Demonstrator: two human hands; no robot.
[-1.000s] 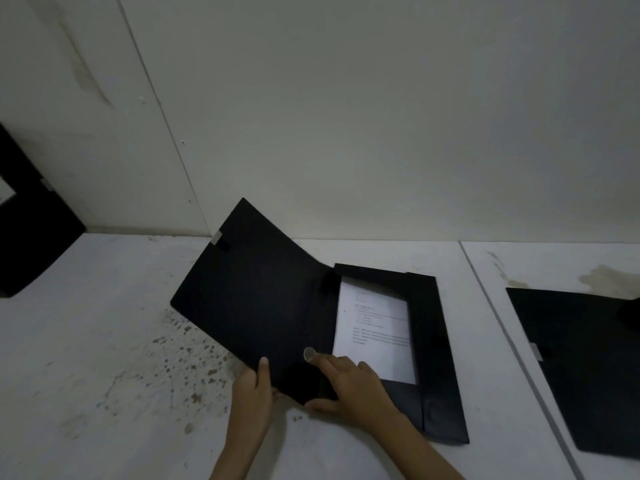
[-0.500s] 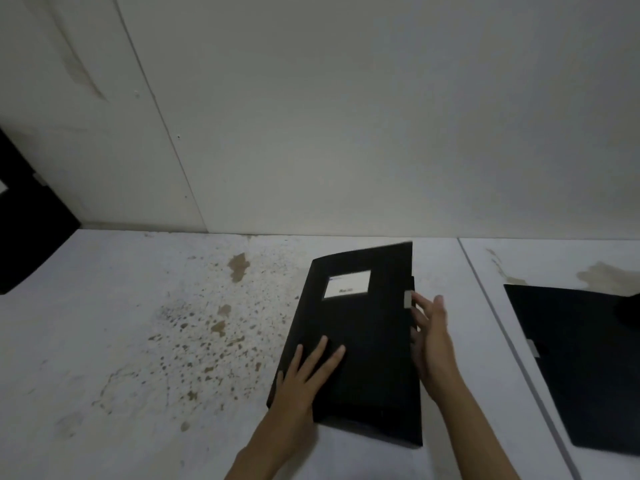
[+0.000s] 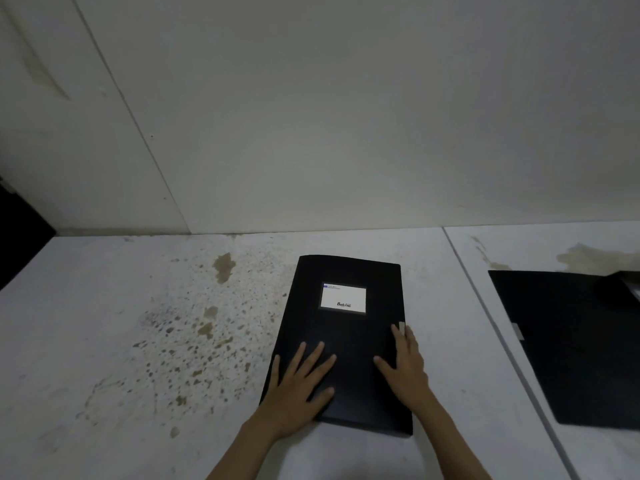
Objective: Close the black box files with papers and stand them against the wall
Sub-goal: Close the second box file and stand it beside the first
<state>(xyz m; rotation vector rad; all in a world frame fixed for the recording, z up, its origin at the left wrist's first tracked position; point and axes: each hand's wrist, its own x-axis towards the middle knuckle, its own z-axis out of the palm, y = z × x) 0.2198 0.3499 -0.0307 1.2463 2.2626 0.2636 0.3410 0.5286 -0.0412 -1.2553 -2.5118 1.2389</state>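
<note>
A black box file (image 3: pixel 349 334) with a white label (image 3: pixel 343 298) lies flat and closed on the white floor, a short way in front of the wall (image 3: pixel 346 116). My left hand (image 3: pixel 299 382) rests flat on its near left part, fingers spread. My right hand (image 3: pixel 407 363) lies flat along its right edge, fingertips at the small grey clasp tab (image 3: pixel 401 326). A second black box file (image 3: pixel 571 344) lies flat on the floor at the right, its cover open. Another black file (image 3: pixel 17 233) stands against the wall at the far left edge.
The floor (image 3: pixel 104 323) left of the file carries a patch of brown stains (image 3: pixel 194 344). A seam line (image 3: pixel 485 306) runs through the floor between the two flat files. More stains (image 3: pixel 588 258) mark the floor near the wall at the right.
The open cover was swung shut over the papers. My left hand stays flat on the closed file, and my right hand has shifted from its right side onto its top by the clasp.
</note>
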